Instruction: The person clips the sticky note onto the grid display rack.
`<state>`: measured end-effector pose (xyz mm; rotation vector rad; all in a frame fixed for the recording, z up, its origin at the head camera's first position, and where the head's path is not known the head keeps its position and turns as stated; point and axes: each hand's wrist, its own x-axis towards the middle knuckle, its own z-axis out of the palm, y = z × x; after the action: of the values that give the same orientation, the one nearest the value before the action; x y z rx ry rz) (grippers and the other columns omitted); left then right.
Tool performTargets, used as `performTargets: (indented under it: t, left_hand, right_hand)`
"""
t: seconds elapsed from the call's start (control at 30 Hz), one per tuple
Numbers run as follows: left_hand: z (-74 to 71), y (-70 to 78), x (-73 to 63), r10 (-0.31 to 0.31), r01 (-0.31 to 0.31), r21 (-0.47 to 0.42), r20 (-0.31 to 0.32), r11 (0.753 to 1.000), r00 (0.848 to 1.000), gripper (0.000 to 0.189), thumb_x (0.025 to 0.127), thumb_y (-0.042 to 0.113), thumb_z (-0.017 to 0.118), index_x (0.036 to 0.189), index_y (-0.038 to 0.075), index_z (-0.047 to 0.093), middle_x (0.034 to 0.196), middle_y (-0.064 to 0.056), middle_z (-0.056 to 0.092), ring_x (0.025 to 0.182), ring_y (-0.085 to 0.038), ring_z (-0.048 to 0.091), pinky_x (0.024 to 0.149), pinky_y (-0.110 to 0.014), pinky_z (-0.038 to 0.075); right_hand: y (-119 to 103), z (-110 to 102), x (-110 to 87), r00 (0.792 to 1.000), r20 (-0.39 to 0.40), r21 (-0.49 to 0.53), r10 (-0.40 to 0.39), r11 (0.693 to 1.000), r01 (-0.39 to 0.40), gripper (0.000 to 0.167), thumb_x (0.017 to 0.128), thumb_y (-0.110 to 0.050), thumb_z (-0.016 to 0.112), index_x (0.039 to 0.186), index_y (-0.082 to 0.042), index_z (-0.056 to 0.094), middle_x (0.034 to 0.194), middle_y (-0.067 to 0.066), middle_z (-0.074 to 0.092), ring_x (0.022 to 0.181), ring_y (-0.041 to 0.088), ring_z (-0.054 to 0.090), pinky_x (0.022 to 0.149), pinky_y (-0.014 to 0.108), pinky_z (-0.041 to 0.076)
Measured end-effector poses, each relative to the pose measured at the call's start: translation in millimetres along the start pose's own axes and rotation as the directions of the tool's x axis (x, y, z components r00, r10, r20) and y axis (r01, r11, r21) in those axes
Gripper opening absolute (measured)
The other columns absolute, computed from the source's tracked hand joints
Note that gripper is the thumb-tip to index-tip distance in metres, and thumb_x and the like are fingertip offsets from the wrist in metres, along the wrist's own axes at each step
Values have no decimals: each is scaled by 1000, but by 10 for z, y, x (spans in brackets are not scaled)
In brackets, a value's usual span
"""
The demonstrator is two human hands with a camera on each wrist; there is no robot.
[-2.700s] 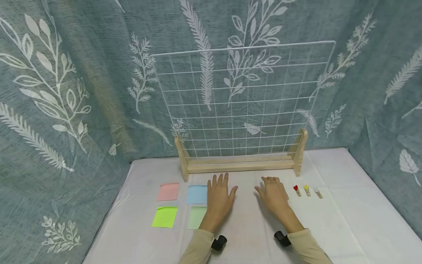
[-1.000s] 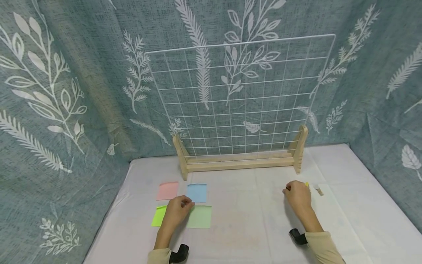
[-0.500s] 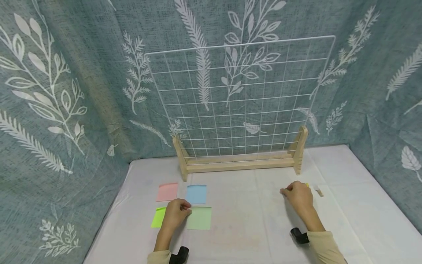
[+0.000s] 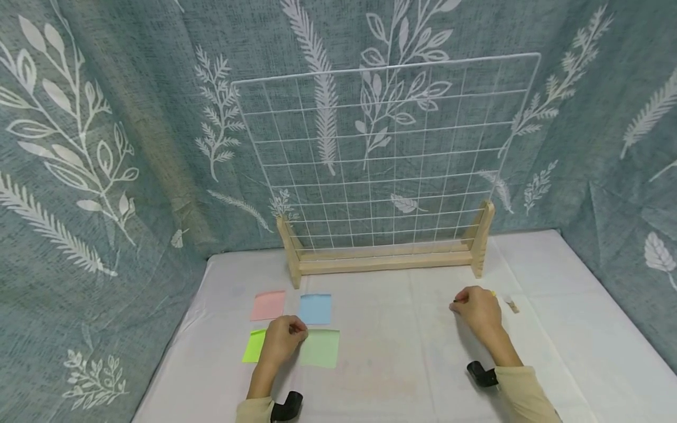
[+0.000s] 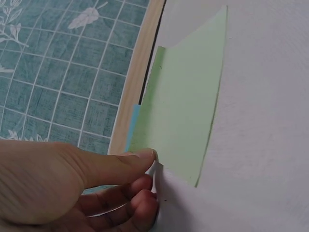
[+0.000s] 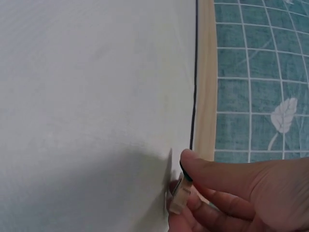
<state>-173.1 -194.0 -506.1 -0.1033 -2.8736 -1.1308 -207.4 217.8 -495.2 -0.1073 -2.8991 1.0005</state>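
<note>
Right grip (image 4: pixel 479 308) pinches clothespin (image 6: pixel 180 197), clear only from wrist.

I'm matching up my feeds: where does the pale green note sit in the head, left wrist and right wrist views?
Head: the pale green note lies below centre, slightly left, at the right edge of the left hand.
Left wrist: it stands right of centre, with the thumb at its lower left corner.
Right wrist: not in it.
Shared landmark: the wooden rail, along the foot of the wire grid, in all three.
</note>
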Motion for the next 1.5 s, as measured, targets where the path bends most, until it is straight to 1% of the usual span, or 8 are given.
performTargets:
  t: [0.17, 0.33, 0.53, 0.67, 0.87, 1.03, 1.27, 1.5]
  left_hand:
    - [-26, 12, 43, -4, 5, -26, 11, 1000, 1000, 10, 81, -3, 75, 75, 3, 69, 70, -2, 62, 64, -12, 54, 55, -26, 46]
    - [-41, 26, 62, -17, 18, -51, 19, 999, 1000, 9, 82, -3, 74, 76, 3, 70, 69, -2, 63, 62, -12, 54, 51, -24, 46]
    - [-33, 53, 67, -59, 67, -166, 49, 984, 997, 9, 84, -4, 72, 77, 1, 69, 64, -3, 62, 55, -13, 57, 47, -22, 49]
    - [-43, 56, 95, -67, 86, -266, 77, 960, 995, 6, 86, -4, 70, 80, -4, 68, 64, -5, 63, 54, -15, 60, 48, -24, 55]
    - [-65, 73, 158, -54, 101, -423, 122, 901, 991, 4, 88, -8, 67, 88, -12, 66, 68, -14, 63, 55, -21, 63, 51, -33, 61]
    - [-94, 133, 216, -60, 108, -473, 116, 874, 991, 3, 88, -8, 66, 88, -11, 66, 70, -15, 63, 56, -22, 64, 52, -36, 62]
    - [-131, 203, 273, -62, 98, -481, 90, 871, 994, 3, 89, -9, 65, 90, -11, 66, 75, -21, 65, 60, -26, 66, 52, -39, 62]
    - [-159, 229, 353, -43, 81, -458, 94, 885, 995, 3, 89, -10, 63, 92, -9, 65, 77, -19, 66, 62, -25, 66, 52, -38, 62]
  right_hand:
    - [-6, 2, 60, 999, 40, 43, -27, 999, 25, 19, 78, -7, 80, 90, 6, 73, 78, 10, 70, 72, 22, 64, 60, 34, 52]
    - [-37, 26, 83, 997, 53, 41, -63, 997, 61, 16, 78, -6, 80, 89, 4, 75, 77, 9, 71, 74, 25, 67, 63, 37, 54]
    - [-79, 13, 96, 992, 79, 47, -93, 995, 90, 11, 78, -4, 79, 87, 2, 76, 79, 10, 73, 77, 28, 69, 67, 40, 56]
    - [-115, -14, 122, 989, 88, 66, -115, 992, 110, 9, 79, -3, 78, 87, 1, 77, 80, 10, 73, 75, 26, 68, 63, 36, 56]
    - [-209, -69, 179, 985, 86, 102, -151, 985, 142, 8, 81, -3, 77, 87, 1, 76, 81, 11, 73, 68, 18, 66, 56, 29, 52]
    - [-296, -129, 236, 978, 73, 147, -193, 972, 181, 8, 82, -2, 76, 89, 3, 75, 81, 12, 73, 65, 16, 66, 54, 26, 51]
    - [-389, -191, 311, 957, 37, 210, -288, 938, 275, 12, 83, 3, 73, 94, 7, 73, 82, 15, 73, 69, 23, 69, 54, 25, 53]
    - [-480, -217, 373, 952, 12, 191, -307, 935, 299, 20, 85, 0, 73, 104, 9, 71, 87, 17, 73, 72, 24, 70, 61, 35, 59]
